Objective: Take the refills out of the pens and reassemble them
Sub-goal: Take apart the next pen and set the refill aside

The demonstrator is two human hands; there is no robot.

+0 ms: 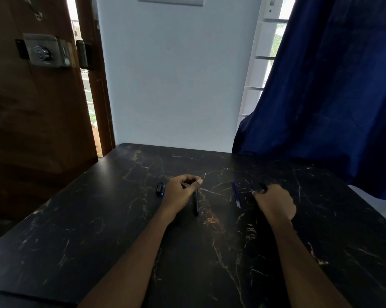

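Left hand point(181, 192) clamped on dark pen barrel point(196, 203); right hand point(274, 201) pinches small black part point(262, 186); both light, slick: grip mid-barrel

A black marble-patterned table point(209, 252) fills the lower frame; at centre lie pen caps point(160, 189), a dark pen barrel point(196, 203) and blue refills point(236, 194).

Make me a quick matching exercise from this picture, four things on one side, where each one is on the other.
1 pen caps
2 pen barrel
3 refills
4 curtain

A between the two hands, on the table
B far right, beside the window
C left of the left hand
D in the left hand, tip toward the camera

Pairs: 1C, 2D, 3A, 4B
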